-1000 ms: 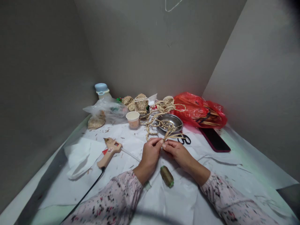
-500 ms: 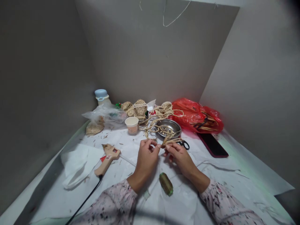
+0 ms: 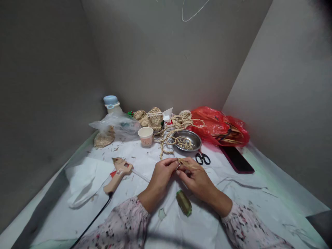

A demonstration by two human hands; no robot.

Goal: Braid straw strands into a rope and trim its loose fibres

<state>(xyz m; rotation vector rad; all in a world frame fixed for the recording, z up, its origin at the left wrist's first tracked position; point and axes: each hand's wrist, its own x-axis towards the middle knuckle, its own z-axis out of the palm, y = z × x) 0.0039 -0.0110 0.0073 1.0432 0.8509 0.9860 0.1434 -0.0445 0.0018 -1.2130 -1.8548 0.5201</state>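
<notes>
My left hand (image 3: pixel 162 174) and my right hand (image 3: pixel 196 178) meet at the middle of the table, fingertips nearly touching. Between them is a small bundle of dry straw-coloured fibre strips (image 3: pixel 187 164), pinched by both. Its loose ends lie back over my right fingers. How the strips are joined inside the fingers is hidden. Just below my hands lies a spool of olive-green thread (image 3: pixel 184 203). Black-handled scissors (image 3: pixel 202 159) rest beyond my right hand, beside a steel bowl (image 3: pixel 198 142) with fibre scraps in it.
A hot glue gun (image 3: pixel 118 177) lies left, its cord running toward me. Farther back stand a paper cup (image 3: pixel 145 137), braided straw cord (image 3: pixel 166 141), coiled straw pieces (image 3: pixel 155 118), a clear plastic bag (image 3: pixel 120 126) and a blue-lidded bottle (image 3: pixel 111 104). At right are a red plastic bag (image 3: pixel 210 125) and a phone (image 3: pixel 237 159).
The fibre strips, earlier fanned out past my fingertips toward the bowl, are now folded back over my right hand. My right fingers have curled in, uncovering the scissors' handles.
</notes>
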